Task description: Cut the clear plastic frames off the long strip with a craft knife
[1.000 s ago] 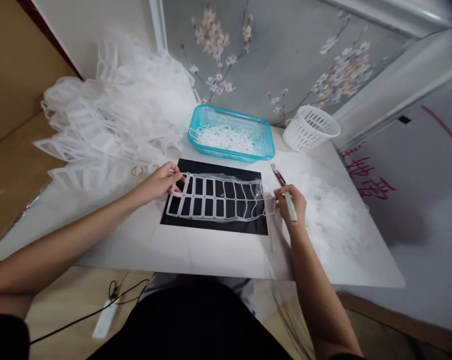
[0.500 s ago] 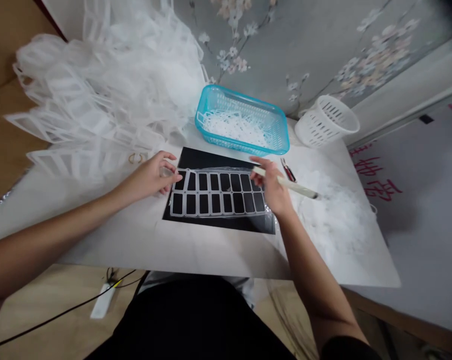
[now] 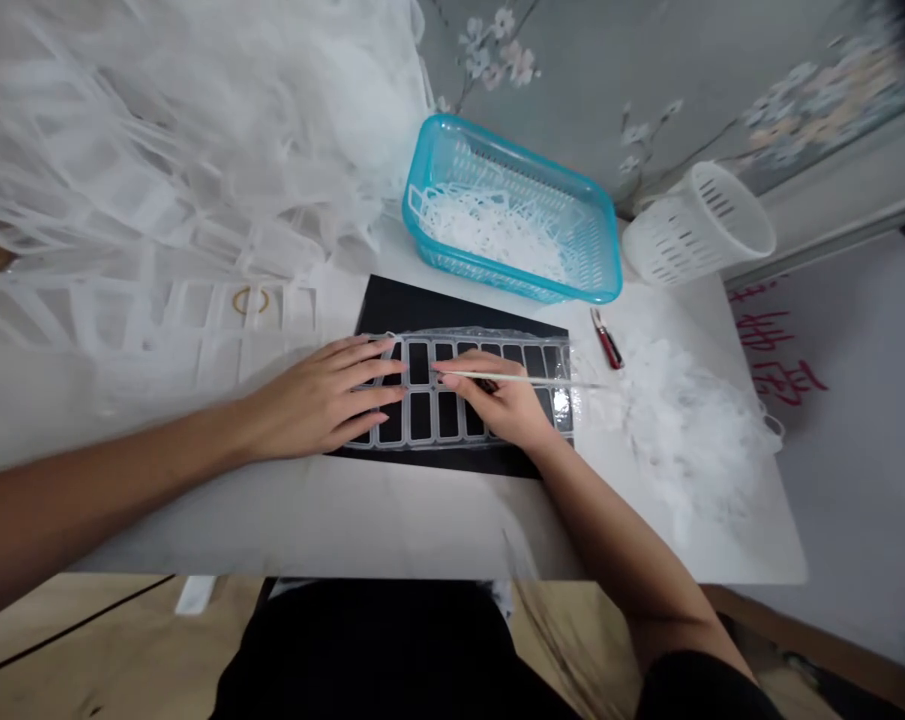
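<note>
A translucent sheet of joined rectangular plastic frames (image 3: 420,415) lies in two rows on a black board (image 3: 399,300). My left hand (image 3: 332,395) rests flat over the sheet's left end, fingers stretched out and slightly apart. Above the middle of the sheet, my right hand (image 3: 501,398) is closed around a long, thin, pale stick (image 3: 549,380). Its one end is at my fingertips against the frames, and the other points right. What kind of tool it is, I cannot make out. Part of the sheet is hidden beneath both hands.
A large heap of white plastic frames (image 3: 159,160) fills the left back. Behind the board stands a blue basket (image 3: 609,265) with white loose pieces. Further right are a white perforated basket (image 3: 677,235), a red-handled cutter (image 3: 607,340) and a pile of white scraps (image 3: 684,440).
My left hand has gone from pinching at the sheet's left edge to lying flat on it. My right hand has moved left with the stick, from the right end to the middle.
</note>
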Demonstrator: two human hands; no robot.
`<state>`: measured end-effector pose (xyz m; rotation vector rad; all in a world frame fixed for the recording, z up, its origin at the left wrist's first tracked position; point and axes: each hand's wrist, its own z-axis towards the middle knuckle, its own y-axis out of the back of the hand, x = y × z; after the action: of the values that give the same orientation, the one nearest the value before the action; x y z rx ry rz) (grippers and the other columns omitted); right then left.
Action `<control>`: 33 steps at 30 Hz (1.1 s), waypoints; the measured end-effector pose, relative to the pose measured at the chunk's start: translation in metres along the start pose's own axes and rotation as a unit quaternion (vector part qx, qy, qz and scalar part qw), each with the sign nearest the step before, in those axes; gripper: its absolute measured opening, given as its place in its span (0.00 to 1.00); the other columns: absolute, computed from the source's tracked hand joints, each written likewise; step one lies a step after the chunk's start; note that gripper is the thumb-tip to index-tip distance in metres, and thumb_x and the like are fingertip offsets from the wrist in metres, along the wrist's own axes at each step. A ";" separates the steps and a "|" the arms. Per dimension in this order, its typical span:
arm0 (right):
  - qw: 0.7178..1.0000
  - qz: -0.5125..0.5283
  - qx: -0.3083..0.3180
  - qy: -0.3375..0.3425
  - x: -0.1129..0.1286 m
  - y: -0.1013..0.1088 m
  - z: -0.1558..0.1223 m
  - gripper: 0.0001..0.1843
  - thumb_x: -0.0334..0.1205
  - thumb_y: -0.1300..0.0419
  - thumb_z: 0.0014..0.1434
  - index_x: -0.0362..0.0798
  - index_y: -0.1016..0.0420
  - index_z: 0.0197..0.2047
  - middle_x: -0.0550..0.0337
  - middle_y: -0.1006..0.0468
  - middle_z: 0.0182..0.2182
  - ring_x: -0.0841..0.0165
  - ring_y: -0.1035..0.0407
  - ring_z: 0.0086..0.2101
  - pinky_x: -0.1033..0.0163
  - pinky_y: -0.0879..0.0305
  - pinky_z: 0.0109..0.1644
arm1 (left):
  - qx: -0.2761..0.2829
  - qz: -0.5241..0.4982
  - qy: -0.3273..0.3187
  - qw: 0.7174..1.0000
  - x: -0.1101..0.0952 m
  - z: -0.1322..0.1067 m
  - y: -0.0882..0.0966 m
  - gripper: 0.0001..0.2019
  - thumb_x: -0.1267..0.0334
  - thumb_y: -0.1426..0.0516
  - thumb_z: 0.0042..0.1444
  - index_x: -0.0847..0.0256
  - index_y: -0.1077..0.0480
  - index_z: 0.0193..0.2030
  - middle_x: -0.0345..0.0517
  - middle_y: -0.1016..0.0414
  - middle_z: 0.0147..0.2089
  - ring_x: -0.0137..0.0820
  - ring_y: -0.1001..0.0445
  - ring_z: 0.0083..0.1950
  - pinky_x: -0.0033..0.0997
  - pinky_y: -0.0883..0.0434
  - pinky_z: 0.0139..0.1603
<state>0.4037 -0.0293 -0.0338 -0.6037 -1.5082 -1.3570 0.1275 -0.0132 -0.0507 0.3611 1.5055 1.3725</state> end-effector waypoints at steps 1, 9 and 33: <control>1.000 -0.010 -0.007 0.014 -0.002 0.001 0.000 0.10 0.45 0.38 0.64 0.56 0.18 0.46 0.59 0.17 0.43 0.65 0.23 0.43 0.55 0.26 0.49 | 0.010 -0.003 0.002 1.000 0.001 0.000 0.000 0.18 0.59 0.47 0.67 0.47 0.30 0.62 0.40 0.36 0.70 0.41 0.50 0.76 0.52 0.51 0.76; 0.997 -0.005 -0.079 -0.013 -0.011 0.002 -0.010 0.04 0.40 0.34 0.60 0.52 0.19 0.40 0.60 0.17 0.37 0.66 0.23 0.37 0.56 0.26 0.44 | 0.026 0.052 -0.028 0.998 0.006 -0.002 -0.006 0.20 0.56 0.52 0.70 0.44 0.34 0.66 0.35 0.42 0.73 0.41 0.55 0.77 0.53 0.59 0.77; 0.980 -0.150 -0.078 0.104 -0.002 -0.010 -0.013 0.05 0.32 0.38 0.60 0.52 0.24 0.38 0.61 0.17 0.36 0.63 0.24 0.40 0.49 0.28 0.50 | 0.028 0.105 -0.002 0.994 -0.005 0.001 0.000 0.22 0.59 0.52 0.69 0.44 0.37 0.68 0.39 0.35 0.69 0.47 0.49 0.75 0.65 0.57 0.74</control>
<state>0.4001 -0.0432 -0.0417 -0.3245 -1.3678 -1.7254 0.1302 -0.0163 -0.0483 0.5716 1.5382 1.4932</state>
